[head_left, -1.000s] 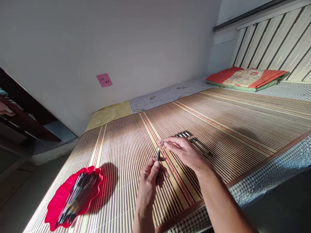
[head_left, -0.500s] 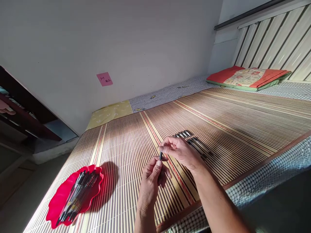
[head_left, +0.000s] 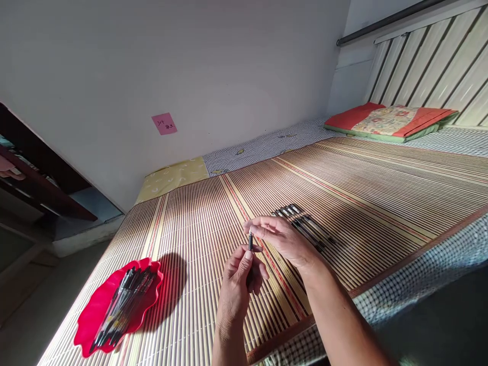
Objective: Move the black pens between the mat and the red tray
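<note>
A dark pen point(head_left: 250, 243) stands nearly upright between my two hands, its pale, narrow end at the top. My left hand point(head_left: 239, 272) grips its lower part between thumb and fingers. Above it, my right hand point(head_left: 276, 235) has its thumb and fingertips closed at the pen's upper end. Whether those fingers also hold a small part is too fine to make out. Just behind the right hand, several black pens point(head_left: 305, 223) lie side by side on the slatted mat point(head_left: 198, 244), partly covered by that hand.
A red scalloped plate point(head_left: 91, 300) at lower left carries a bundle of pens point(head_left: 124, 307). On the bed's far right lies a folded red and floral cloth point(head_left: 392, 122) by the slatted headboard point(head_left: 430, 61). A pink note point(head_left: 164, 123) is stuck to the wall.
My right fingers have shifted slightly up and left at the pen's top, where a pale tip now shows. My left hand keeps its grip almost unmoved.
</note>
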### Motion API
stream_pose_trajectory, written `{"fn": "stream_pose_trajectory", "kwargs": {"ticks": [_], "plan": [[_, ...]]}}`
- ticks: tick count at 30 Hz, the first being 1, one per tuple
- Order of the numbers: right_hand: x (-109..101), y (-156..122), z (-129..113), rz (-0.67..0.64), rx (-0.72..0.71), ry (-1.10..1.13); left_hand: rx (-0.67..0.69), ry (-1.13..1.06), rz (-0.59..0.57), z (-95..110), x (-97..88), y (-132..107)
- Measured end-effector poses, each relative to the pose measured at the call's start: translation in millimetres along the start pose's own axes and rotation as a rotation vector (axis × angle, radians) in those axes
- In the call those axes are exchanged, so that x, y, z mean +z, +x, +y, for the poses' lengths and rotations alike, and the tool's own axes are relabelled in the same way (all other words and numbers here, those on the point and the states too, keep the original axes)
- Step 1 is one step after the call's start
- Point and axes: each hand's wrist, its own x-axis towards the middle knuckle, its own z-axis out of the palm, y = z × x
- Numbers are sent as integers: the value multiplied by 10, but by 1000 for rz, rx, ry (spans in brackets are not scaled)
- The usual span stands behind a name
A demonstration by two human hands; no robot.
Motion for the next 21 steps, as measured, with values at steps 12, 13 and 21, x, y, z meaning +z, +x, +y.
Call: {"fn": "stream_pose_trajectory", "kwargs": {"ticks": [12,13,21], "plan": [[45,6,2,17,80,21,38,-17,67,-48,8,54],[40,-2,-11,-10,63,32,37,-19,67,-46,6,52],[48,21,72,49,105,75,52,-2,88,-62,10,57]]}}
